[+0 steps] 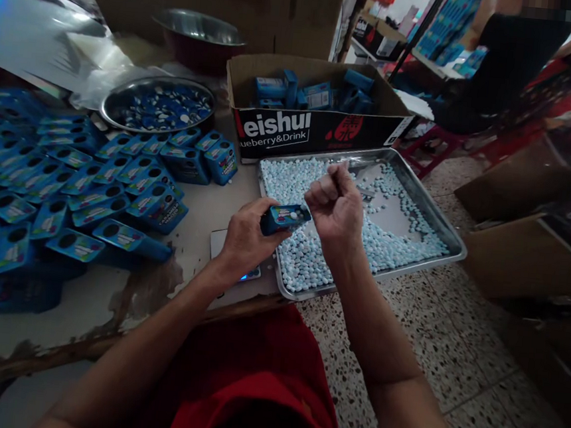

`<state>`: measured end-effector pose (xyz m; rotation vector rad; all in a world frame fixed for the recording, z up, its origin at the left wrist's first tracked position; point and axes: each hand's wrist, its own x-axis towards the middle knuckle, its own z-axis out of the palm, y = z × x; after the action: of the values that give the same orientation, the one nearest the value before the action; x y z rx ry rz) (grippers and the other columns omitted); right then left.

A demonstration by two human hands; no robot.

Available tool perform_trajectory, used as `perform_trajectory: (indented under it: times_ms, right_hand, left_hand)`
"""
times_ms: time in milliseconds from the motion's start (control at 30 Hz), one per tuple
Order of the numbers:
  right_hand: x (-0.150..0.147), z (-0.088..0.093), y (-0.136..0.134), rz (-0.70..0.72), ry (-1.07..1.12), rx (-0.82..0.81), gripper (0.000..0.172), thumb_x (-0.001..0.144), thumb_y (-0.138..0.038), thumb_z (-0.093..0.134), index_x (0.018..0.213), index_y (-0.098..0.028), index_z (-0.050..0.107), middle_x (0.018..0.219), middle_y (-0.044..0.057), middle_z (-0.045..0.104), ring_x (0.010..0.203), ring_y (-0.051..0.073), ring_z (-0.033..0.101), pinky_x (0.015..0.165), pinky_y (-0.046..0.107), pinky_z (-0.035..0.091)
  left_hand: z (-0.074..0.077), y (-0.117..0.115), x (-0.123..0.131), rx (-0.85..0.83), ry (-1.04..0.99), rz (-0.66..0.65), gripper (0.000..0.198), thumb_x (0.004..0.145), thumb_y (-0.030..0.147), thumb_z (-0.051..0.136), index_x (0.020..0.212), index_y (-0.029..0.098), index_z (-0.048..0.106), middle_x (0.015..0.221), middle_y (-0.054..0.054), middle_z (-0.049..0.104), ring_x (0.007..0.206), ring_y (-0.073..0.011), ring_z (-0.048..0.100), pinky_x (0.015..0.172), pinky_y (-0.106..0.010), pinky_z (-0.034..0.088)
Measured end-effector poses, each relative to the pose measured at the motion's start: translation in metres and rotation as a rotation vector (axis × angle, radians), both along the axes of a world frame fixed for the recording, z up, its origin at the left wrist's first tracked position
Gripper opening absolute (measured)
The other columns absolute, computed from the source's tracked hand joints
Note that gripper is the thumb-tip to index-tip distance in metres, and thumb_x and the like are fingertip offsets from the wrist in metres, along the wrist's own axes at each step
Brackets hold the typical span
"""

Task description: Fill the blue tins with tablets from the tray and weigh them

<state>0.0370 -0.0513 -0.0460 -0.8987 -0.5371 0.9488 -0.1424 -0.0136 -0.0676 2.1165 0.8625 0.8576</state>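
Observation:
A small blue box (285, 218) is held in my left hand (248, 237), tilted, above the near left edge of a metal tray. Close to the box's right end, my right hand (336, 208) is curled closed over the tray; what its fingers hold, if anything, is hidden. Many pale blue and white candies (305, 266) lie in the metal tray (443, 244). Partly beneath my left hand is a scale (217, 243) with a lit blue display. Rows of blue boxes with round holes on top (156, 206) stand on the table to the left.
Behind the tray, an open carton (273, 129) contains blue boxes. A metal bowl (107, 115) of blue and white pieces stands at the back left, with another bowl (202, 27) behind it. Cartons (526, 255) are on the right; a seated person (508, 67) is beyond.

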Motion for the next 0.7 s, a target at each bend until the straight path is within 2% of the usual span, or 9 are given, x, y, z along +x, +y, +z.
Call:
perform_trajectory:
  times_ms: [133, 267, 367, 467, 533, 600, 667, 700]
  right_hand:
    - [0.04, -0.015, -0.006, -0.077, -0.032, -0.127, 0.034, 0.091, -0.061, 0.062, 0.081, -0.029, 0.055, 0.052, -0.006, 0.031, 0.049, 0.015, 0.038, 0.049, 0.03, 0.035]
    - [0.053, -0.038, -0.021, -0.097, -0.179, -0.245, 0.035, 0.086, -0.06, 0.063, 0.078, -0.027, 0.055, 0.059, -0.003, 0.045, 0.057, 0.015, 0.047, 0.053, 0.03, 0.04]
    - [0.048, -0.046, -0.04, -0.008, -0.572, -0.383, 0.035, 0.085, -0.058, 0.065, 0.08, -0.025, 0.059, 0.067, 0.0, 0.054, 0.062, 0.015, 0.05, 0.057, 0.03, 0.042]
    - [0.043, -0.041, -0.064, 0.188, -1.185, -0.596, 0.037, 0.089, -0.06, 0.064, 0.085, -0.023, 0.067, 0.081, 0.005, 0.064, 0.074, 0.02, 0.057, 0.066, 0.033, 0.046]
    - [0.038, -0.036, -0.079, 0.277, -1.54, -0.702, 0.039, 0.088, -0.061, 0.066, 0.103, -0.026, 0.071, 0.101, 0.009, 0.067, 0.091, 0.027, 0.061, 0.076, 0.038, 0.05]
    - [0.031, -0.035, -0.088, 0.348, -1.779, -0.76, 0.051, 0.085, -0.061, 0.071, 0.125, -0.03, 0.065, 0.119, 0.013, 0.064, 0.106, 0.034, 0.059, 0.083, 0.043, 0.051]
    - [0.022, -0.04, -0.089, 0.415, -1.93, -0.776, 0.058, 0.086, -0.057, 0.071, 0.136, -0.031, 0.059, 0.125, 0.015, 0.062, 0.112, 0.037, 0.057, 0.085, 0.045, 0.052]
    - [0.018, -0.043, -0.086, 0.431, -1.984, -0.767, 0.054, 0.089, -0.052, 0.068, 0.137, -0.03, 0.058, 0.125, 0.016, 0.062, 0.113, 0.037, 0.057, 0.086, 0.046, 0.051]
  left_hand:
    - [-0.014, 0.002, -0.025, -0.138, -0.099, 0.002, 0.041, 0.073, 0.034, 0.084, 0.108, 0.021, 0.065, 0.098, -0.003, 0.073, 0.089, -0.0203, 0.07, 0.083, -0.031, 0.057]
    - [-0.037, 0.006, -0.069, -0.252, -0.152, 0.095, 0.046, 0.072, 0.04, 0.085, 0.108, 0.022, 0.064, 0.091, -0.001, 0.072, 0.082, -0.0181, 0.07, 0.078, -0.03, 0.059]
    - [-0.051, 0.011, -0.092, -0.283, -0.158, 0.145, 0.052, 0.067, 0.044, 0.088, 0.106, 0.021, 0.064, 0.089, -0.001, 0.071, 0.081, -0.019, 0.07, 0.079, -0.032, 0.06]
    - [-0.055, 0.016, -0.103, -0.356, -0.176, 0.105, 0.06, 0.064, 0.046, 0.09, 0.111, 0.02, 0.063, 0.095, -0.004, 0.072, 0.088, -0.0219, 0.072, 0.083, -0.036, 0.061]
    - [-0.05, 0.016, -0.109, -0.361, -0.189, 0.075, 0.07, 0.061, 0.045, 0.092, 0.12, 0.021, 0.061, 0.111, -0.008, 0.072, 0.103, -0.025, 0.072, 0.092, -0.039, 0.061]
    - [-0.042, 0.015, -0.117, -0.314, -0.193, 0.083, 0.074, 0.06, 0.044, 0.093, 0.124, 0.023, 0.061, 0.125, -0.01, 0.069, 0.117, -0.027, 0.067, 0.102, -0.043, 0.057]
    - [-0.033, 0.014, -0.128, -0.268, -0.185, 0.113, 0.066, 0.066, 0.044, 0.09, 0.123, 0.024, 0.063, 0.126, -0.01, 0.069, 0.119, -0.027, 0.066, 0.106, -0.046, 0.054]
    - [-0.029, 0.013, -0.133, -0.251, -0.174, 0.129, 0.059, 0.07, 0.044, 0.087, 0.121, 0.024, 0.064, 0.123, -0.01, 0.07, 0.116, -0.0264, 0.067, 0.106, -0.047, 0.055]
